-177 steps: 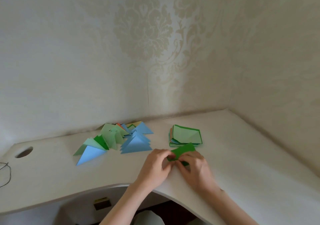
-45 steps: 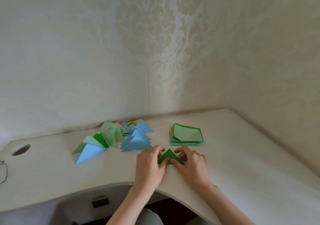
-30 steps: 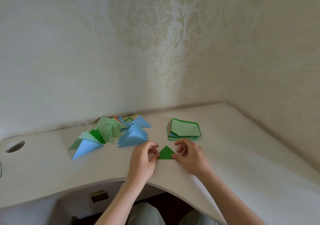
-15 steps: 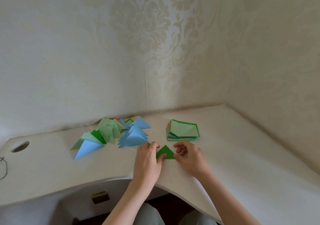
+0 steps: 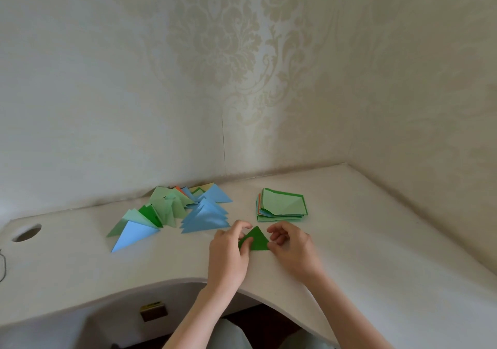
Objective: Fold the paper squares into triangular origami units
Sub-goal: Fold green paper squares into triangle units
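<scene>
a dark green paper triangle [image 5: 256,239] lay flat on the white desk [image 5: 376,241], a little below the centre of the frame, its apex pointing toward the wall. the left hand [image 5: 228,252] sat at the triangle's left corner, thumb on top of the paper and the curled fingers [image 5: 239,225] arched over its left edge, pinching that corner. the right hand [image 5: 293,246] was at the triangle's right corner, its thumb tip touching the lower right point while the other fingers [image 5: 277,234] were loosely curled just beside the right edge; whether they actually gripped the paper could not be told.

just above the hands, to the right of centre, sat a neat stack of paper squares [image 5: 281,205], light green on top with a darker green border and edges of blue and orange showing along its left side. to the left of centre lay a loose pile of folded triangles [image 5: 174,211] in light blue, light green and dark green, with a bit of orange and pale yellow at the back; one light blue triangle [image 5: 133,234] lay at the pile's lower left.

a round hole [image 5: 27,232] was cut in the desk at the far left of the frame, and a thin dark wire [image 5: 2,264] showed at the left edge. patterned cream wallpaper [image 5: 215,53] filled the upper half. the desk's front edge curved inward in the lower middle.
</scene>
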Motion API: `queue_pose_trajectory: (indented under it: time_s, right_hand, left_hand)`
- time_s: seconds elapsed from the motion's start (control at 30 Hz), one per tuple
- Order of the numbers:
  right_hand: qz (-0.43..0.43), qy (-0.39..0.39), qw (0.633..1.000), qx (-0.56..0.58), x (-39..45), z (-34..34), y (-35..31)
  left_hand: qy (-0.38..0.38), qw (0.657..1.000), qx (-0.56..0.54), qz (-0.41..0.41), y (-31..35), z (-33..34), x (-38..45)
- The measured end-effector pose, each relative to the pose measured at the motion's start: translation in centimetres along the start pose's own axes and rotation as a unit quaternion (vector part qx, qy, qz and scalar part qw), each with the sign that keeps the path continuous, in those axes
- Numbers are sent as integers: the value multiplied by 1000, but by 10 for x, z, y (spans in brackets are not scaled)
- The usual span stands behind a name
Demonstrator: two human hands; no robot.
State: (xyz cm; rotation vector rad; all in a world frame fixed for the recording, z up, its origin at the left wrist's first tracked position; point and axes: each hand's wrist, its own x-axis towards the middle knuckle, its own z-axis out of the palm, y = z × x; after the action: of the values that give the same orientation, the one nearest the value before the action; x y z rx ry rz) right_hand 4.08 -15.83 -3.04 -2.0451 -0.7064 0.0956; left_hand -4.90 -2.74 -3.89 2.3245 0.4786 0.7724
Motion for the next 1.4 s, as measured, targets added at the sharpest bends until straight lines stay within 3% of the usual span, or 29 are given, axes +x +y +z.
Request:
queue_pose_trajectory:
  time_s: [0.1, 0.27, 0.47, 0.7, 0.97, 1.03, 1.17, 1.3, 1.4]
  right_hand:
    - [-8, 41, 999, 5, 1, 1, -1]
    - [-93, 161, 976, -114, 25, 1, -3]
    - [-25, 66, 975, -212, 52, 6, 1]
    - [-63, 128, 956, -255, 56, 14, 2]
    - [-68, 106, 973, -194, 51, 7, 5]
    - [-98, 123, 971, -182, 47, -1, 4]
    - [-213, 211, 929, -217, 26, -16, -7]
    - [-271, 167, 921, -223, 2, -15, -13]
    - [-269, 118, 928, -227, -12, -8, -6]
  left_hand:
    - [17, 1000, -11, 10, -7, -9, 3]
    - [54, 998, -3, -19, -40, -41, 17]
    - [90, 994, 47, -36, -70, -61, 28]
    - [100, 988, 113, -25, -79, -56, 36]
    - [69, 988, 135, 18, -82, -53, 34]
    - [59, 983, 169, 31, -81, -54, 33]
    - [53, 967, 243, 44, -77, -55, 27]
    - [53, 961, 271, 34, -64, -54, 20]
    - [44, 974, 212, 64, -50, -47, 14]
